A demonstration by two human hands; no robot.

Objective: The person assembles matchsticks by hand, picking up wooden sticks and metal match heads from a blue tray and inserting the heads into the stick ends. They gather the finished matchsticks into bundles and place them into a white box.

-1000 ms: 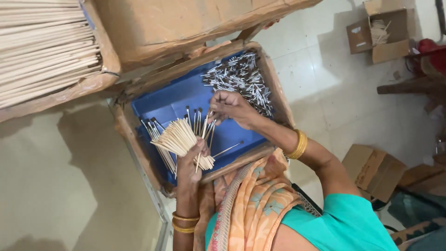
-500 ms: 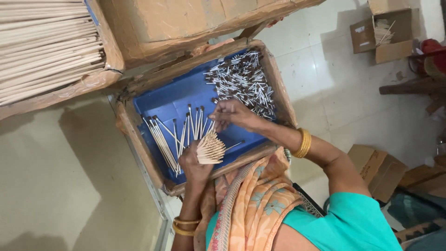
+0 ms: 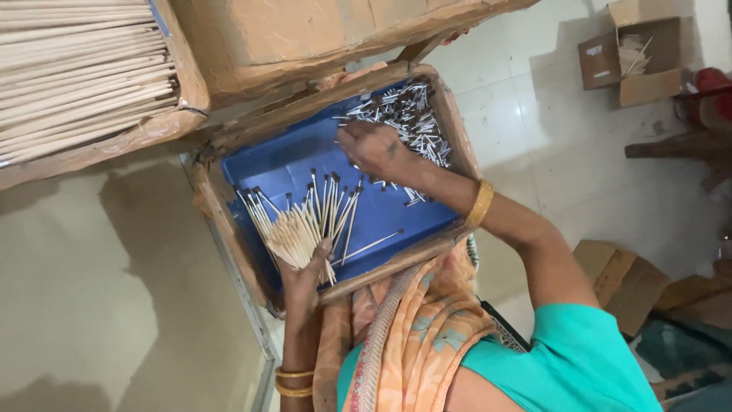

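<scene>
Sticks (image 3: 301,229), one fanned bunch too dense to count, sit clenched in the left hand (image 3: 305,271). The right hand (image 3: 377,149), grip curled, touches one pile of metal pieces (image 3: 408,118) in the blue tray (image 3: 290,164).

Head camera looks steeply down, fairly near, seemingly rotated.

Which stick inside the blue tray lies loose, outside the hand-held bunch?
The single stick on the blue tray floor, right of the fanned bunch in the left hand; it lies flat and alone.
</scene>
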